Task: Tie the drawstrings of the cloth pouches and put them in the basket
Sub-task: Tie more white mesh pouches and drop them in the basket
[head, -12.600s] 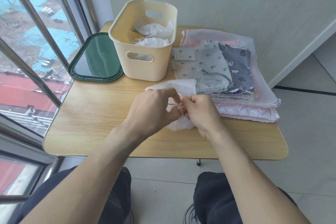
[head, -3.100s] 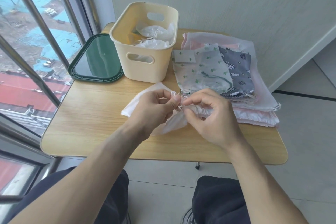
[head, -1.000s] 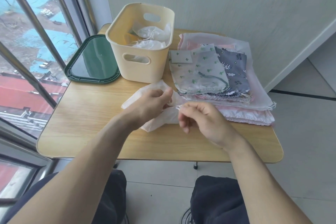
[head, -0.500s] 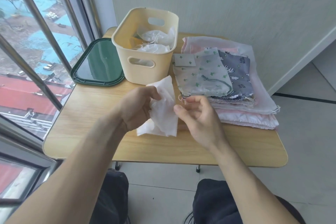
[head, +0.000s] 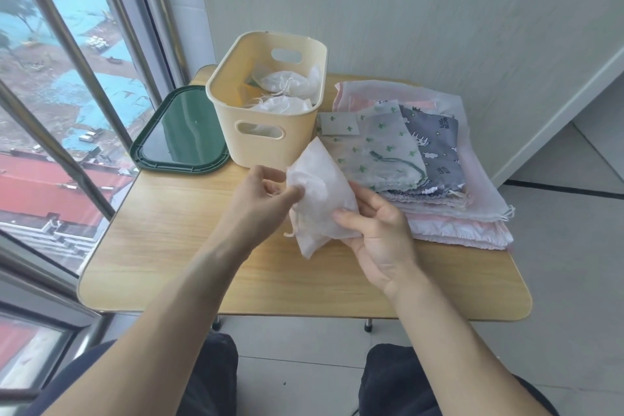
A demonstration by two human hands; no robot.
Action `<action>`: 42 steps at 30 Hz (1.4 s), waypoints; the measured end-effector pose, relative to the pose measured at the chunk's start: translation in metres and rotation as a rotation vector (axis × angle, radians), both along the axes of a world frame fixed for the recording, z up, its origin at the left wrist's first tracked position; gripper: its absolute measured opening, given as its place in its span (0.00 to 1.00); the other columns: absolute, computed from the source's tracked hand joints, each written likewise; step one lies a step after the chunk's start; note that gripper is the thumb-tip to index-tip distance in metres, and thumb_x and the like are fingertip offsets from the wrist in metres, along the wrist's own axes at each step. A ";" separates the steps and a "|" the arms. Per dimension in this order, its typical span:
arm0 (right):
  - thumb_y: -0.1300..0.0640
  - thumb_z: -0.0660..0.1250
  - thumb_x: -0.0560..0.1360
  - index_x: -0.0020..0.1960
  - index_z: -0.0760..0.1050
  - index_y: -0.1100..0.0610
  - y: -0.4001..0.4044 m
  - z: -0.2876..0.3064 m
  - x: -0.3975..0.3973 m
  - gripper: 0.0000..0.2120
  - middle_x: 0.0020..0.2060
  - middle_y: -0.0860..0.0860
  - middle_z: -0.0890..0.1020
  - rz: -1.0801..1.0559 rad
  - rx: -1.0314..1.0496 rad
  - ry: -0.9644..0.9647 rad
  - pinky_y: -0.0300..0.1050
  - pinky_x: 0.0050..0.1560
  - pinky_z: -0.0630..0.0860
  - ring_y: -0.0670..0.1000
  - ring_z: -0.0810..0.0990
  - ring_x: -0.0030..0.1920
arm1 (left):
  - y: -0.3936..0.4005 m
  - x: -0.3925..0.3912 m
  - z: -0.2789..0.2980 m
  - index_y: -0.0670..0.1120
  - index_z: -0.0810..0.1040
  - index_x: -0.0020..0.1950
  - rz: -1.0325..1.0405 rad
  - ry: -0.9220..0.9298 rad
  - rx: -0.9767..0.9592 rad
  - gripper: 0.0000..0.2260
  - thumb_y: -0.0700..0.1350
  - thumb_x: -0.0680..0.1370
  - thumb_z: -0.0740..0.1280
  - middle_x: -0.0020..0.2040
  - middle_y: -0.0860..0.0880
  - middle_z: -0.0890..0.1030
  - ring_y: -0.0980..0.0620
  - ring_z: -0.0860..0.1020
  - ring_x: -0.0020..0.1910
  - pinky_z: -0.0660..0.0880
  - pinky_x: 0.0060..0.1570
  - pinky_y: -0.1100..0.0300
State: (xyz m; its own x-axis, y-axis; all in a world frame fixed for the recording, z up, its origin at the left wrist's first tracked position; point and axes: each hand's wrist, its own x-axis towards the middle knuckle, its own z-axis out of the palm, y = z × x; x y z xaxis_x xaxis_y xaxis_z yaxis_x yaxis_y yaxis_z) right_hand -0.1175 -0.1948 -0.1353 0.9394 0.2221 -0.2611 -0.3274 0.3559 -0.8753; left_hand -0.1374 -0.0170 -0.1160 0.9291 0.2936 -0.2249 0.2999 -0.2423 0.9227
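White pouch (head: pixel 320 199) now lifted off table (head: pixel 189 230) — both hands pinching it, right newly gripping.

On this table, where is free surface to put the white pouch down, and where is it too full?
Bare wood lies along the table's near-left part, in front of the green lid and left of the left hand. A narrower strip runs along the near edge under the right hand. The far side is crowded: basket, then the pouch stack on the right.

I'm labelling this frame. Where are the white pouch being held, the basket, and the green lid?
white pouch (head: pixel 320 199), head view, middle of its cloth.
basket (head: pixel 266 118), head view, front wall.
green lid (head: pixel 182 132), head view, dark top face.
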 end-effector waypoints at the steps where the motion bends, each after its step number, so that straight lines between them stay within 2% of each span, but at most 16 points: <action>1: 0.77 0.67 0.72 0.60 0.79 0.60 -0.001 0.001 0.001 0.21 0.51 0.58 0.86 0.015 0.039 0.018 0.54 0.51 0.83 0.56 0.85 0.50 | -0.001 0.000 -0.001 0.46 0.72 0.63 -0.017 0.047 -0.046 0.19 0.51 0.77 0.71 0.49 0.45 0.83 0.49 0.83 0.45 0.81 0.51 0.49; 4: 0.77 0.65 0.71 0.62 0.79 0.63 0.000 0.003 0.004 0.22 0.52 0.60 0.85 0.067 0.126 0.041 0.49 0.47 0.84 0.56 0.85 0.50 | 0.001 -0.001 0.006 0.41 0.71 0.68 -0.037 0.105 -0.274 0.20 0.47 0.78 0.69 0.49 0.41 0.83 0.46 0.83 0.44 0.81 0.51 0.49; 8: 0.77 0.64 0.72 0.65 0.78 0.63 -0.003 0.004 0.008 0.24 0.54 0.60 0.84 0.099 0.182 0.014 0.47 0.47 0.83 0.57 0.84 0.52 | -0.001 -0.003 0.015 0.42 0.81 0.55 -0.151 0.091 -0.379 0.11 0.47 0.77 0.67 0.44 0.42 0.81 0.45 0.76 0.41 0.72 0.45 0.50; 12: 0.71 0.71 0.70 0.64 0.79 0.63 -0.004 0.003 0.011 0.22 0.52 0.58 0.85 0.013 0.055 -0.098 0.46 0.46 0.82 0.56 0.83 0.50 | -0.009 -0.001 0.011 0.45 0.70 0.69 -0.011 -0.009 -0.442 0.29 0.43 0.67 0.70 0.50 0.39 0.83 0.44 0.82 0.43 0.81 0.47 0.50; 15: 0.59 0.79 0.68 0.61 0.80 0.55 -0.008 0.003 0.012 0.23 0.49 0.52 0.87 -0.097 -0.174 -0.213 0.53 0.45 0.82 0.56 0.86 0.48 | -0.022 -0.010 0.012 0.53 0.65 0.68 0.075 -0.329 -0.209 0.29 0.32 0.73 0.68 0.43 0.42 0.80 0.53 0.81 0.33 0.80 0.33 0.55; 17: 0.56 0.77 0.73 0.60 0.80 0.55 -0.009 0.002 0.015 0.16 0.48 0.54 0.87 -0.153 -0.240 -0.249 0.56 0.41 0.84 0.60 0.87 0.47 | -0.032 -0.015 0.013 0.55 0.65 0.68 0.045 -0.506 -0.085 0.28 0.32 0.75 0.68 0.46 0.42 0.79 0.52 0.82 0.31 0.76 0.28 0.61; 19: 0.51 0.76 0.74 0.59 0.81 0.55 -0.006 0.003 0.017 0.16 0.47 0.57 0.87 -0.209 -0.269 -0.252 0.58 0.39 0.83 0.63 0.87 0.46 | -0.035 -0.014 0.009 0.56 0.68 0.67 -0.028 -0.590 -0.007 0.22 0.38 0.78 0.70 0.48 0.47 0.79 0.49 0.83 0.34 0.76 0.31 0.61; 21: 0.48 0.76 0.71 0.62 0.79 0.55 -0.006 0.007 0.018 0.22 0.49 0.55 0.87 -0.256 -0.242 -0.244 0.64 0.48 0.83 0.61 0.86 0.50 | -0.034 -0.012 0.008 0.55 0.74 0.68 -0.142 -0.598 0.063 0.18 0.44 0.79 0.70 0.49 0.50 0.78 0.50 0.83 0.40 0.79 0.40 0.60; 22: 0.52 0.76 0.72 0.63 0.78 0.55 -0.007 0.007 0.020 0.21 0.50 0.54 0.87 -0.285 -0.198 -0.234 0.62 0.52 0.83 0.59 0.86 0.52 | -0.032 -0.011 0.007 0.55 0.74 0.70 -0.196 -0.594 0.105 0.20 0.46 0.78 0.72 0.53 0.50 0.77 0.51 0.83 0.45 0.80 0.46 0.59; 24: 0.61 0.74 0.76 0.62 0.77 0.54 -0.010 0.010 0.024 0.16 0.49 0.51 0.87 -0.317 -0.093 -0.210 0.54 0.47 0.84 0.56 0.86 0.52 | -0.030 -0.008 0.005 0.53 0.72 0.73 -0.253 -0.615 0.255 0.28 0.43 0.75 0.75 0.58 0.51 0.75 0.54 0.81 0.50 0.79 0.53 0.63; 27: 0.60 0.73 0.77 0.63 0.78 0.51 -0.012 0.024 0.026 0.16 0.48 0.51 0.86 -0.277 -0.044 -0.271 0.48 0.38 0.82 0.51 0.85 0.44 | -0.030 0.002 0.013 0.47 0.78 0.68 -0.115 -0.738 0.579 0.27 0.36 0.70 0.77 0.55 0.49 0.78 0.57 0.77 0.43 0.78 0.49 0.61; 31: 0.52 0.70 0.77 0.68 0.73 0.55 -0.011 0.039 0.027 0.21 0.49 0.53 0.84 -0.202 0.046 -0.325 0.48 0.35 0.80 0.54 0.85 0.42 | -0.023 0.027 0.046 0.45 0.82 0.60 0.042 -0.854 0.675 0.21 0.37 0.67 0.77 0.51 0.47 0.80 0.59 0.74 0.41 0.74 0.46 0.68; 33: 0.53 0.68 0.79 0.69 0.71 0.56 -0.013 0.039 0.027 0.19 0.52 0.53 0.84 -0.212 0.046 -0.298 0.48 0.33 0.79 0.55 0.85 0.43 | -0.013 0.046 0.068 0.45 0.81 0.59 0.147 -0.850 0.668 0.17 0.41 0.71 0.74 0.50 0.48 0.80 0.57 0.75 0.41 0.74 0.46 0.66; 35: 0.58 0.68 0.80 0.65 0.73 0.56 -0.016 0.038 0.028 0.14 0.52 0.54 0.84 -0.246 0.030 -0.262 0.49 0.33 0.80 0.54 0.85 0.41 | 0.000 0.071 0.088 0.45 0.79 0.59 0.258 -0.790 0.708 0.14 0.45 0.74 0.72 0.51 0.48 0.79 0.53 0.76 0.45 0.68 0.46 0.69; 37: 0.62 0.67 0.80 0.63 0.74 0.58 -0.020 0.039 0.029 0.12 0.50 0.55 0.83 -0.265 0.014 -0.248 0.47 0.29 0.78 0.53 0.84 0.38 | 0.015 0.101 0.100 0.44 0.77 0.59 0.312 -0.676 0.787 0.14 0.48 0.77 0.70 0.54 0.45 0.80 0.47 0.77 0.50 0.63 0.44 0.65; 42: 0.64 0.68 0.78 0.59 0.74 0.60 -0.025 0.039 0.034 0.10 0.46 0.57 0.82 -0.222 -0.011 -0.250 0.47 0.29 0.79 0.52 0.81 0.34 | 0.041 0.165 0.103 0.38 0.71 0.58 0.182 -0.286 0.939 0.14 0.45 0.79 0.66 0.50 0.38 0.77 0.36 0.75 0.49 0.65 0.40 0.51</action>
State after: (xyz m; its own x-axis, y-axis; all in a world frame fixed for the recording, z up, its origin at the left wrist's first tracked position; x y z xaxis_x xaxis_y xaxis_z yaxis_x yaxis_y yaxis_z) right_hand -0.0839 -0.2197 -0.0965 0.9998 0.0034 -0.0181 -0.0180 0.3842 -0.9231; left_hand 0.0279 0.0242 -0.0134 0.8352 0.3813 0.3962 0.2018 -0.8828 0.4242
